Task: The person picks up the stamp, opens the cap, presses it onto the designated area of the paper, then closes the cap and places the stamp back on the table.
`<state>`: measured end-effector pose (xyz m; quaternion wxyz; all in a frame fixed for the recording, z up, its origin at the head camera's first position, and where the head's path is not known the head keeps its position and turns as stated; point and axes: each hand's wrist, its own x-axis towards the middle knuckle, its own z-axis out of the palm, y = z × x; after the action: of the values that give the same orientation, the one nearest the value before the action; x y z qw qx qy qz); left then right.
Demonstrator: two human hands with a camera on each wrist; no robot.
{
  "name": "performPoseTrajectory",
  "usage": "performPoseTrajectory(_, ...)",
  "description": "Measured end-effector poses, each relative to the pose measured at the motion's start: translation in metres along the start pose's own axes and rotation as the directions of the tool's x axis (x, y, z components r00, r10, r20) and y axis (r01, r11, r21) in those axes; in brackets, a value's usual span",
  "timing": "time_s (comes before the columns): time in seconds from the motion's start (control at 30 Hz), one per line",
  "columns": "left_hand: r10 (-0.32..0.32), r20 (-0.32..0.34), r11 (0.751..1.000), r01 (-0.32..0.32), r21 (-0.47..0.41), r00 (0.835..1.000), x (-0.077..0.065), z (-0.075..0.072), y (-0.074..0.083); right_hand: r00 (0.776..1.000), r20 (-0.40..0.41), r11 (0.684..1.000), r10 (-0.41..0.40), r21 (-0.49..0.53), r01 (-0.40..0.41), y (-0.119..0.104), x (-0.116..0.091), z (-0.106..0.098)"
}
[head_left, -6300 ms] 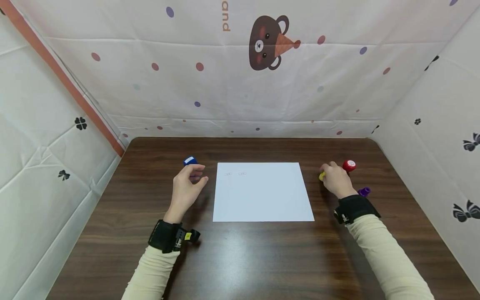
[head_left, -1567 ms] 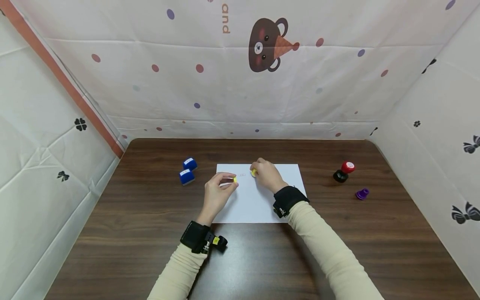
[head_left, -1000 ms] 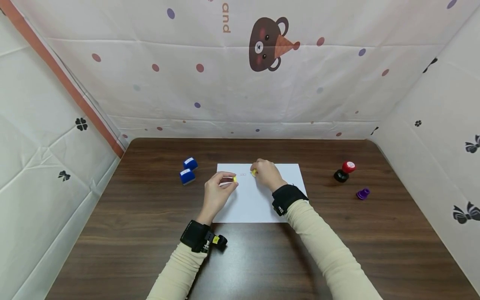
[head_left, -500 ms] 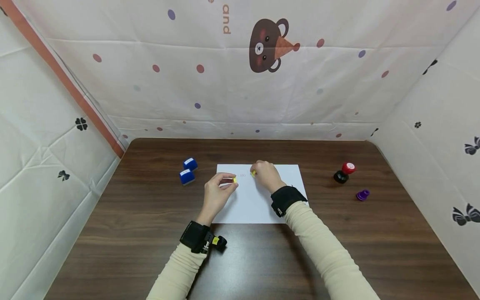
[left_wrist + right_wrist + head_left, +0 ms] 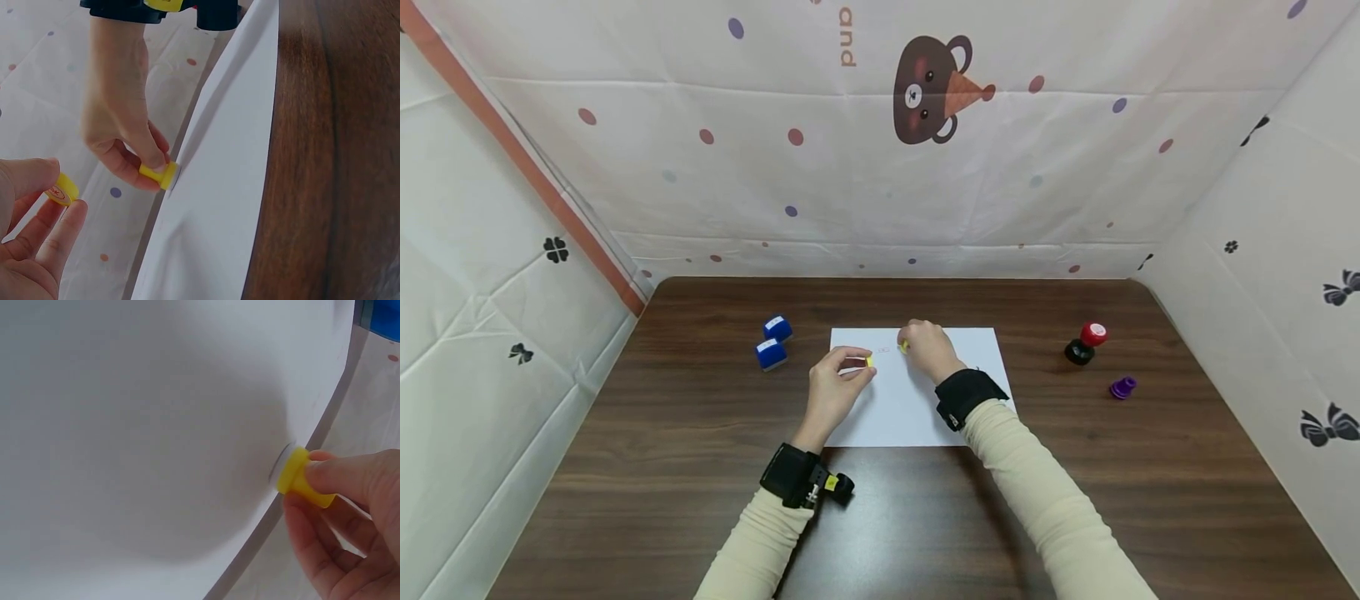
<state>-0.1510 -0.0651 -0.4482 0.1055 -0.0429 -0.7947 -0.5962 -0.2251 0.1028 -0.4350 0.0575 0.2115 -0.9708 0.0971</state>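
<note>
My right hand (image 5: 931, 350) pinches a small yellow stamp (image 5: 299, 477) by its body. In both wrist views its pale stamping end stands against the white paper (image 5: 895, 417), close to the paper's far edge. Between thumb and fingers, my left hand (image 5: 833, 390) holds a yellow cap (image 5: 61, 190) with a red oval print on its end, over the left part of the sheet. Faint small printed marks show on the paper between the two hands in the head view.
Two blue block-shaped stamps (image 5: 771, 354) lie left of the paper. To the right stand a red-and-black stamp (image 5: 1079, 352) and a small purple stamp (image 5: 1123, 387). Patterned cloth walls rise behind and beside the brown wooden table (image 5: 700, 467).
Since the oldest frame, my right hand has brought the yellow stamp from the right onto the paper. My left hand has moved right and now holds the cap. Lately both hands stay nearly still.
</note>
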Motion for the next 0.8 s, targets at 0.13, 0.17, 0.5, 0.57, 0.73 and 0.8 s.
performPoseTrajectory(0.13, 0.003, -0.001, 1.000, -0.003, -0.001, 1.000, -0.001, 0.000, 0.001, 1.000, 0.015, 1.000, 0.007, -0.008, -0.007, -0.004, 0.001, -0.003)
performPoseTrajectory(0.17, 0.003, 0.000, 1.000, -0.003, 0.000, 1.000, -0.001, 0.000, 0.001, 1.000, 0.019, 1.000, 0.009, -0.010, -0.009, -0.005, 0.001, -0.004)
performPoseTrajectory(0.5, 0.013, 0.001, 1.000, -0.013, -0.010, 1.000, -0.001, 0.000, -0.003, 1.000, 0.005, 1.000, 0.019, -0.004, -0.019, -0.003, -0.001, 0.000)
performPoseTrajectory(0.57, 0.009, 0.003, 1.000, -0.009, -0.011, 1.000, -0.001, 0.000, -0.003, 1.000, 0.002, 1.000, 0.023, -0.004, -0.023, -0.002, -0.001, 0.001)
performPoseTrajectory(0.73, 0.008, -0.003, 1.000, -0.008, -0.003, 1.000, -0.002, -0.001, -0.001, 0.999, -0.022, 1.000, 0.025, 0.002, -0.025, 0.000, -0.002, 0.005)
performPoseTrajectory(0.8, 0.008, -0.006, 1.000, -0.008, 0.000, 1.000, -0.002, -0.001, -0.001, 0.999, -0.037, 1.000, 0.016, 0.004, -0.016, 0.001, -0.002, 0.006)
